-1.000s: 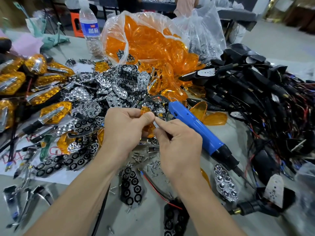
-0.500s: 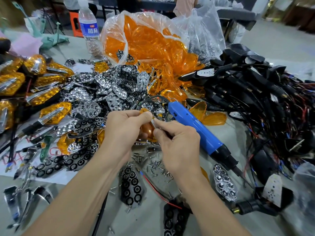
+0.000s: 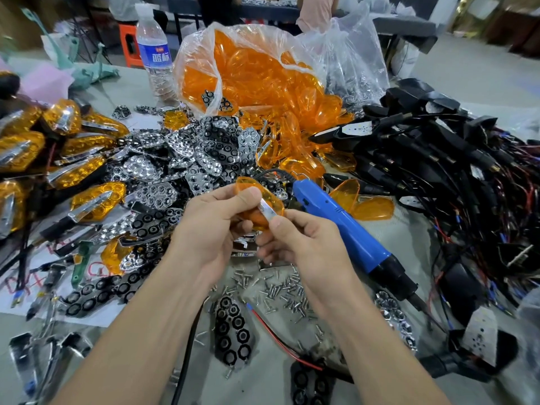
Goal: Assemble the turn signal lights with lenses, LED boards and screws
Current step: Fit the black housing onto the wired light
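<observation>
My left hand (image 3: 213, 229) grips an orange lens (image 3: 257, 200) above the middle of the table, thumb on its upper edge. A chrome strip (image 3: 267, 210) lies across the lens, and my right hand (image 3: 304, 244) pinches its lower end between thumb and forefinger. A blue electric screwdriver (image 3: 344, 229) lies just right of my hands, tip pointing to the lower right. Loose screws (image 3: 280, 290) are scattered on the table under my wrists. Chrome and black reflector boards (image 3: 187, 159) are heaped behind my left hand.
A plastic bag of orange lenses (image 3: 254, 74) stands at the back centre beside a water bottle (image 3: 155, 54). Finished amber lights (image 3: 58, 159) pile at the left. Black housings with wires (image 3: 450, 176) fill the right. A red wire (image 3: 280, 340) runs between my forearms.
The orange lens has come up from behind my left hand into plain view, tilted toward me. The chrome strip now shows across it. Both hands stayed in about the same spot.
</observation>
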`<state>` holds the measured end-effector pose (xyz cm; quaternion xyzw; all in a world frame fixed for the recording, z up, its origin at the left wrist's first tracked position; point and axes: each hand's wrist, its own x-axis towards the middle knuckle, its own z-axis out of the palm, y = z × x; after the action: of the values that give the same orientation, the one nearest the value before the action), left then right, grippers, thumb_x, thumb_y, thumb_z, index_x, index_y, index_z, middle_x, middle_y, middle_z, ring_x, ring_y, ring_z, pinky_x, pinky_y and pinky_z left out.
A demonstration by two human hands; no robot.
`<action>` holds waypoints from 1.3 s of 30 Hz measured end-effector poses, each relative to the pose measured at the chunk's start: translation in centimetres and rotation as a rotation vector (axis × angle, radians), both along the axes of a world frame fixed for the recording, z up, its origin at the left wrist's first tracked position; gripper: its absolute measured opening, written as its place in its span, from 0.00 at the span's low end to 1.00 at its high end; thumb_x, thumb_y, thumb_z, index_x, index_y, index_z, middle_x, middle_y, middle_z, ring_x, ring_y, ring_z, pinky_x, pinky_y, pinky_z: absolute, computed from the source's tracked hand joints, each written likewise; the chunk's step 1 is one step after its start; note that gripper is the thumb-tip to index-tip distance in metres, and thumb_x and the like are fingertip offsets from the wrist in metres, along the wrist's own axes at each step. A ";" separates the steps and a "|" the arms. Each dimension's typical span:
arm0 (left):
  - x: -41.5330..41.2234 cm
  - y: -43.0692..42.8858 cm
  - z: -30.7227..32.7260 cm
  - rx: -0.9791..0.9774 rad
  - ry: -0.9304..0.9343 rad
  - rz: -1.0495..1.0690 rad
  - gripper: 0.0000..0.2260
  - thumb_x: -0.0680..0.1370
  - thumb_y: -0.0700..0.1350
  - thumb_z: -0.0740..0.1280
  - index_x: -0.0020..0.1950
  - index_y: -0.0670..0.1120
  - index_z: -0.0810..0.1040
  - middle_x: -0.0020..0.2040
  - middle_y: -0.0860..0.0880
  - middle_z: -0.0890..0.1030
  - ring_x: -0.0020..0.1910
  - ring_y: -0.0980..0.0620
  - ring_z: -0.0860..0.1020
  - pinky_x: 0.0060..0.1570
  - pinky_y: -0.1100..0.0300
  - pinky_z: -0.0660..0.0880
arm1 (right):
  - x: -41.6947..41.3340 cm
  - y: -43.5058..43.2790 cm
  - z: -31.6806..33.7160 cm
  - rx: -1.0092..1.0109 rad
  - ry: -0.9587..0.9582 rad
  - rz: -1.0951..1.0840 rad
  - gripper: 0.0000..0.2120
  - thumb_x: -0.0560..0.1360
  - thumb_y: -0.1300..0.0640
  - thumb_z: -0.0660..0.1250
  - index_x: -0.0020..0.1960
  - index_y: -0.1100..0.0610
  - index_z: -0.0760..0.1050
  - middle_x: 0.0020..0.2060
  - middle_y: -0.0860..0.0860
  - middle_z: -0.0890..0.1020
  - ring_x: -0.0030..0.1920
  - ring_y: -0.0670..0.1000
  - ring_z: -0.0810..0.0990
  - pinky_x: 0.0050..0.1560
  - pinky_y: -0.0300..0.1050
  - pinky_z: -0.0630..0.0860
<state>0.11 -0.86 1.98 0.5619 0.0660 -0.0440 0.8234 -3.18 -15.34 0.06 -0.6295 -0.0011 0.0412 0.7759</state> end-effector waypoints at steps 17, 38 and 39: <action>-1.3 -1.3 0.2 0.676 -0.194 -0.142 0.08 0.77 0.49 0.74 0.54 0.59 0.88 0.50 0.62 0.87 0.51 0.63 0.83 0.61 0.54 0.77 | -2.6 -5.2 1.9 -1.132 -0.092 0.024 0.18 0.71 0.68 0.71 0.45 0.44 0.85 0.48 0.42 0.86 0.39 0.42 0.82 0.38 0.31 0.76; -2.0 -3.8 -1.8 1.052 -0.356 -0.077 0.15 0.80 0.54 0.70 0.67 0.61 0.81 0.75 0.55 0.73 0.77 0.51 0.69 0.74 0.48 0.62 | 5.2 -16.6 4.4 -1.542 0.246 -0.482 0.14 0.76 0.59 0.68 0.62 0.57 0.76 0.60 0.60 0.80 0.60 0.65 0.79 0.51 0.51 0.70; -1.9 -3.7 -1.7 1.046 -0.346 -0.074 0.14 0.80 0.54 0.70 0.66 0.62 0.81 0.76 0.53 0.73 0.77 0.51 0.68 0.75 0.48 0.63 | 5.3 -16.5 4.7 -1.521 0.243 -0.487 0.14 0.76 0.59 0.68 0.61 0.56 0.78 0.59 0.60 0.81 0.59 0.64 0.80 0.51 0.50 0.71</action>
<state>-1.83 -4.58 0.24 0.8970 -0.0769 0.0589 0.4313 2.12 -31.87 4.73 -0.9588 0.2487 -0.0712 0.1172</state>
